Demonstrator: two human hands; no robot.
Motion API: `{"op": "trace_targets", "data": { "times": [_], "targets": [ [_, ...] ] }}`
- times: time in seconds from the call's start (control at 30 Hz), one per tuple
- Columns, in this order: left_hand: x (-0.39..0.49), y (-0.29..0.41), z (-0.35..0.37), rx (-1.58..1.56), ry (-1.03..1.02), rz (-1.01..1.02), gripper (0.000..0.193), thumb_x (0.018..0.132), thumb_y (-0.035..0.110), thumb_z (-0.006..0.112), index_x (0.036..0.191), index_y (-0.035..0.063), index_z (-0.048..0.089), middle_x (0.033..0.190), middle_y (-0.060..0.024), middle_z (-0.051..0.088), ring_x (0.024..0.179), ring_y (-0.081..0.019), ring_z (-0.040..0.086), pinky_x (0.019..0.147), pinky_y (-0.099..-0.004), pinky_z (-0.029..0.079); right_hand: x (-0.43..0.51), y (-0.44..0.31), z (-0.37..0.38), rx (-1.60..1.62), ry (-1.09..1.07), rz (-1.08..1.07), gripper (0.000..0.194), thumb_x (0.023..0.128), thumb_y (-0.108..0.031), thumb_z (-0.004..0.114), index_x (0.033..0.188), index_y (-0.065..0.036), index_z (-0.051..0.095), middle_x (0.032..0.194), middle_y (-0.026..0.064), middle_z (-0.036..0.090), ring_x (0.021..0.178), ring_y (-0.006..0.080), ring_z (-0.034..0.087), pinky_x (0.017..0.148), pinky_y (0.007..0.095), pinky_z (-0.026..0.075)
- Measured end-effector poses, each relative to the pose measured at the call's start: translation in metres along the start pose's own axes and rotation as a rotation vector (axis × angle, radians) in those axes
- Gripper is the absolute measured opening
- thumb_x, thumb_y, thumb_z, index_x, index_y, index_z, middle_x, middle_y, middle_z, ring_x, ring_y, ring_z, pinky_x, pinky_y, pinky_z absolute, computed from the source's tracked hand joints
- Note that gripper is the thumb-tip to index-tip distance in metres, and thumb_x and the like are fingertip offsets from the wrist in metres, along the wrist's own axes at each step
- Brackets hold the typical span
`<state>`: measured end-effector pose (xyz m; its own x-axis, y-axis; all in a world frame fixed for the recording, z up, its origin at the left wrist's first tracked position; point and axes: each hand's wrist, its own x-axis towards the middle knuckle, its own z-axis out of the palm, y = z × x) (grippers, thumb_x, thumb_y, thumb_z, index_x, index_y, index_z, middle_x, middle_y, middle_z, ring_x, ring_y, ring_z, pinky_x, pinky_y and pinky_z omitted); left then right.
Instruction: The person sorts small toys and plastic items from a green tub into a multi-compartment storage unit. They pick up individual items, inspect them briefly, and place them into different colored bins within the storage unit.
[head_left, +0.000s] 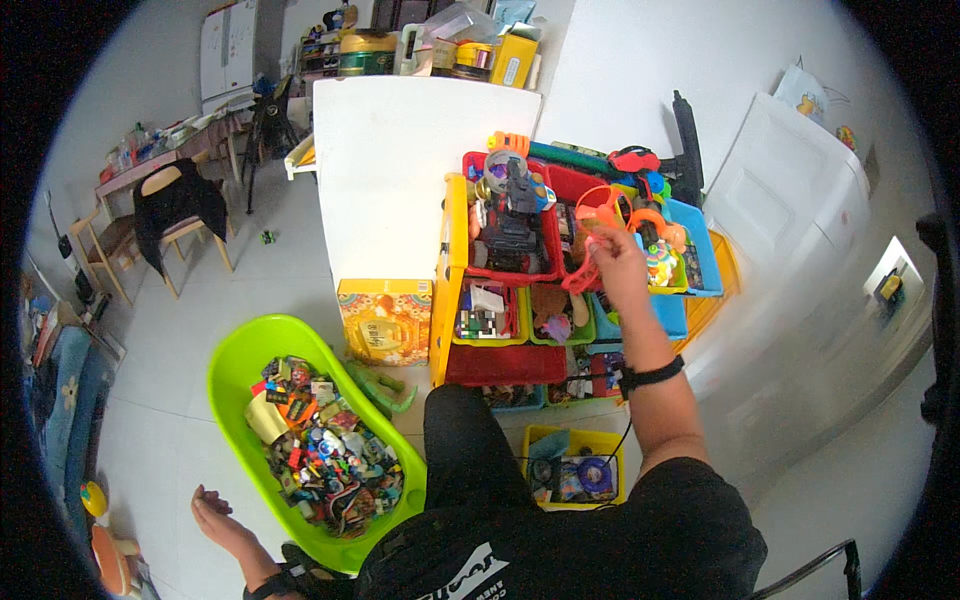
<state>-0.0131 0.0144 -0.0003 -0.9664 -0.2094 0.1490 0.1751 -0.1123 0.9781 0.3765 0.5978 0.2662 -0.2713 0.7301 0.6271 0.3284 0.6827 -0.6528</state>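
Note:
My right hand (621, 264) is over the upper bins of a toy rack, its fingers closed on a pinkish-red plastic toy (583, 276) whose exact kind I cannot tell. Orange toy glasses or rings (600, 206) lie just beyond the fingers, and whether they join the held toy is unclear. To its left, a red bin (551, 259) holds a black toy vehicle (512, 232). My left hand (217, 514) hangs empty, fingers slightly curled, left of a green plastic tub (270, 330) heaped with small toys and building bricks (330, 457).
A yellow-orange box (385, 322) stands between tub and rack. A green toy dinosaur (382, 386) lies beside the tub. On the floor near my legs is a yellow bin (574, 506). A white cabinet (787, 157) stands right, chairs (180, 225) and a table (161, 157) far left.

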Motion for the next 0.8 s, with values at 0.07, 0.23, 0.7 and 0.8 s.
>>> {"op": "trace_targets", "data": {
  "times": [0.07, 0.23, 0.7, 0.8],
  "targets": [
    [0.006, 0.010, -0.007, 0.042, 0.008, 0.066, 0.038, 0.104, 0.030, 0.043, 0.120, 0.0012, 0.064, 0.088, -0.0023, 0.056, 0.073, -0.0114, 0.046, 0.064, -0.0270, 0.039, 0.022, 0.017, -0.010, -0.160, 0.006, -0.035, 0.027, 0.087, -0.004, 0.071, 0.114, -0.001, 0.068, 0.093, 0.0060, 0.064, 0.083, 0.0147, 0.062, 0.074, 0.0310, 0.052],
    [0.018, 0.021, -0.029, 0.093, 0.038, 0.170, 0.039, 0.105, 0.029, 0.042, 0.121, 0.0003, 0.063, 0.090, -0.0040, 0.057, 0.075, -0.0124, 0.047, 0.067, -0.0280, 0.041, 0.055, 0.051, -0.005, -0.334, 0.010, -0.241, 0.029, 0.084, -0.006, 0.072, 0.112, -0.003, 0.069, 0.095, 0.0142, 0.065, 0.084, 0.0253, 0.065, 0.077, 0.0338, 0.053],
    [0.007, 0.000, -0.035, 0.084, 0.071, 0.103, 0.037, 0.104, 0.031, 0.044, 0.116, 0.0017, 0.064, 0.087, -0.0016, 0.057, 0.071, -0.0103, 0.047, 0.062, -0.0255, 0.038, 0.089, 0.088, 0.015, -0.299, -0.098, -0.068, 0.026, 0.091, -0.019, 0.066, 0.109, -0.001, 0.069, 0.088, 0.0142, 0.072, 0.076, 0.0238, 0.070, 0.071, 0.0379, 0.055],
    [0.006, 0.002, -0.033, 0.085, 0.095, 0.107, 0.038, 0.105, 0.031, 0.044, 0.116, 0.0018, 0.064, 0.086, -0.0015, 0.057, 0.071, -0.0102, 0.046, 0.062, -0.0256, 0.038, 0.088, 0.078, 0.007, -0.396, -0.111, -0.039, 0.025, 0.092, -0.024, 0.064, 0.104, -0.003, 0.071, 0.089, 0.0170, 0.071, 0.082, 0.0297, 0.069, 0.075, 0.0413, 0.054]
  ]
}}
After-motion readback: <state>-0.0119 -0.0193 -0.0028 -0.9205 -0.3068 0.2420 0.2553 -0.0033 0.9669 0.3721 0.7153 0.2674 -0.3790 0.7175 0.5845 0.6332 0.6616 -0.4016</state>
